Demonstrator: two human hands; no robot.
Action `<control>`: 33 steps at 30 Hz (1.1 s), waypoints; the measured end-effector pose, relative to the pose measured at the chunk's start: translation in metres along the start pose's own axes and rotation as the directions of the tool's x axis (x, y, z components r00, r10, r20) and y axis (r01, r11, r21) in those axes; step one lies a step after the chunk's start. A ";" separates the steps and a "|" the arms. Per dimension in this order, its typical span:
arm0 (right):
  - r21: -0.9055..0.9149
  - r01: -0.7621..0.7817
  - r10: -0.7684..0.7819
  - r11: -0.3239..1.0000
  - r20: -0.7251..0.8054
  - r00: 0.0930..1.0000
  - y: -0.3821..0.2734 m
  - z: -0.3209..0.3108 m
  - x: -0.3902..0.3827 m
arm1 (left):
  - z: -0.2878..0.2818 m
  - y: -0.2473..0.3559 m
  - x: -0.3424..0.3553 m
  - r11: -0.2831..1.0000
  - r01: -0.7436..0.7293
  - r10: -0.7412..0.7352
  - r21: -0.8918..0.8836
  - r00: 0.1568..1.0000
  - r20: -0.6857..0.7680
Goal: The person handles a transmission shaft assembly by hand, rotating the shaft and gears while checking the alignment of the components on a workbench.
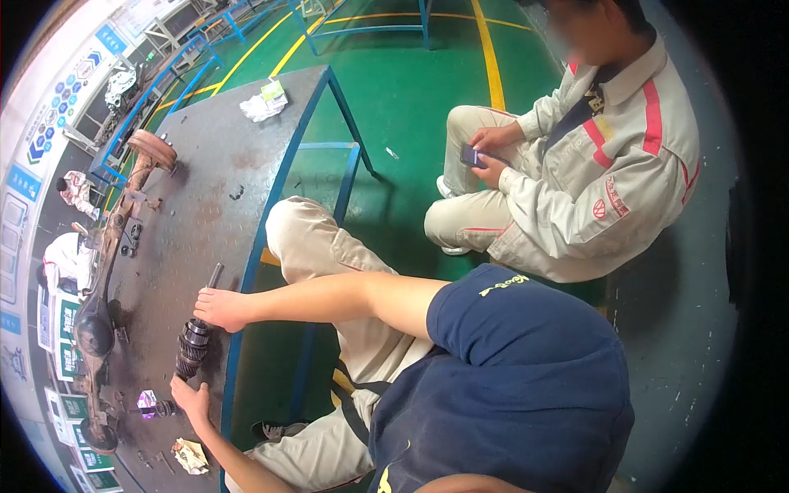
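A dark gear shaft assembly [193, 345] with several stacked gears and a thin bright upper end lies along the near edge of the steel table [205, 189]. My right hand [220, 310] is closed round its thin upper end. My left hand [191, 396] is at the lower end, fingers curled against it and partly hidden. Just left of that hand are a small purple-and-white box [148, 403] and a smaller dark gear piece [165, 407]. A crumpled yellowish paper [191, 456] lies below them.
A rusty axle assembly [96, 329] runs along the table's far side. A white paper bundle [265, 103] lies near the table's end. A crouching person [608, 205] at right holds a phone [472, 158]. Two other people [66, 259] [76, 193] work beyond the table. Blue benches [370, 20] stand behind.
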State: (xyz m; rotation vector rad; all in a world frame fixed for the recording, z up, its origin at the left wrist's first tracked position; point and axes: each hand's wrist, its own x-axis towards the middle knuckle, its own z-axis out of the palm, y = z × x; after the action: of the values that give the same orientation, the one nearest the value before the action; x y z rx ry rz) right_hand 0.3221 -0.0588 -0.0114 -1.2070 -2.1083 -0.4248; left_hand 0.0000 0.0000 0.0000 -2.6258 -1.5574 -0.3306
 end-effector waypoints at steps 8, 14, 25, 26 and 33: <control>0.035 -0.059 0.061 0.998 -0.067 0.996 -0.004 -0.006 -0.002 | 0.003 0.018 -0.005 0.996 0.082 -0.084 -0.024 0.993 -0.082; 0.157 -0.092 0.085 0.983 0.054 0.995 -0.005 -0.007 0.000 | 0.026 0.018 -0.007 0.987 0.048 -0.074 -0.154 0.983 -0.166; 0.073 -0.089 0.089 0.993 0.001 0.996 -0.010 -0.016 -0.001 | -0.014 0.069 -0.026 0.966 0.253 -0.252 -0.049 0.968 0.012; 0.069 -0.090 0.095 0.993 -0.066 0.993 -0.013 -0.016 0.000 | -0.011 0.064 -0.027 0.964 0.256 -0.256 -0.070 0.967 0.019; 0.151 -0.175 0.170 0.973 0.041 0.985 -0.005 -0.019 0.012 | -0.018 0.048 -0.037 0.987 0.098 -0.101 -0.129 0.995 -0.016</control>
State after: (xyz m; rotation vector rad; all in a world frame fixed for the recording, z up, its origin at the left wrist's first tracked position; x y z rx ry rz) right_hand 0.3208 -0.0646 0.0108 -1.2976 -1.9985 -0.1639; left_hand 0.0222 -0.0587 0.0119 -2.6316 -1.7190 -0.4805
